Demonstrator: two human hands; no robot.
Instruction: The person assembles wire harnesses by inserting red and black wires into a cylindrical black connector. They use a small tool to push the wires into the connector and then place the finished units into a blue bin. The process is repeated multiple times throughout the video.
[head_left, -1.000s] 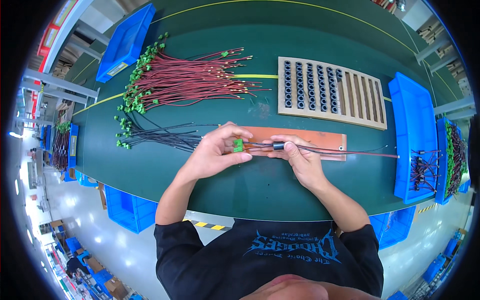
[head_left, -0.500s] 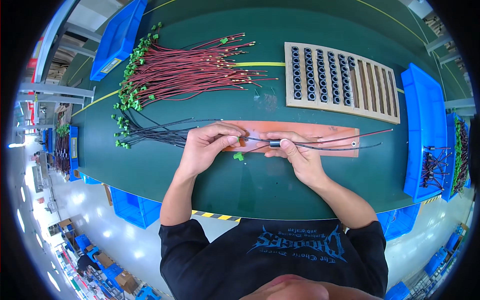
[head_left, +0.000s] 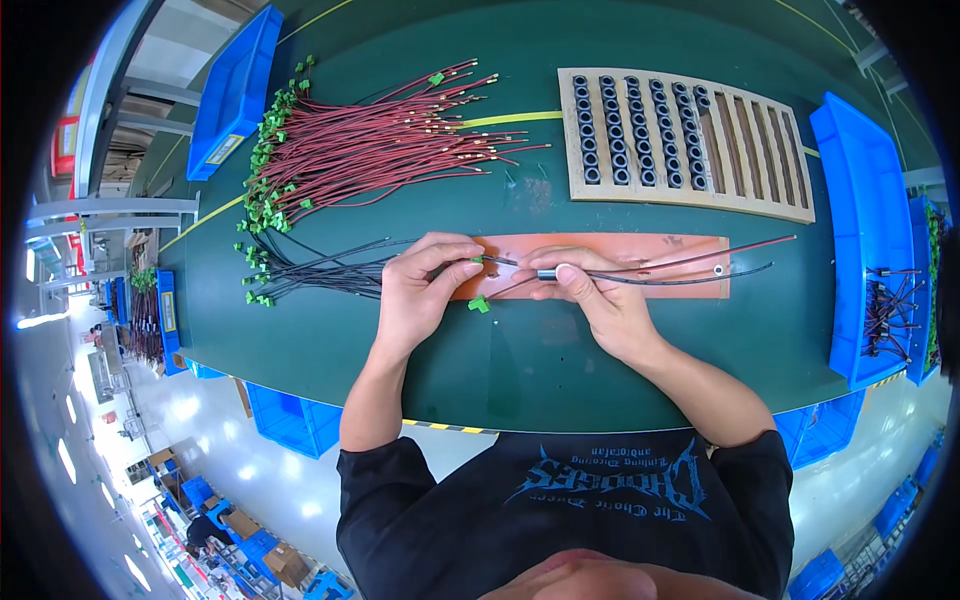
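Note:
My left hand (head_left: 420,288) pinches a black wire near its green connector, which shows only in part between the fingertips. My right hand (head_left: 608,300) grips a short black ferrite core (head_left: 546,274) between thumb and fingers. A red wire (head_left: 745,248) and a black wire (head_left: 725,279) run out from the right hand, their free ends pointing right. Below the gap between the hands hangs a second green connector (head_left: 479,304), on the reddish wire. Both hands are over an orange board (head_left: 690,244) on the green table. The fingers hide how the wires pass through the core.
Red wires (head_left: 370,150) with green connectors lie in a large bundle, black wires (head_left: 325,269) nearer me. A wooden rack (head_left: 690,195) holds rows of black cores at the back right. Blue bins stand left (head_left: 235,95) and right (head_left: 850,230); the right one holds wire assemblies.
The whole view has shifted slightly. The core now sits a little nearer my left fingertips; both hands keep the same grip.

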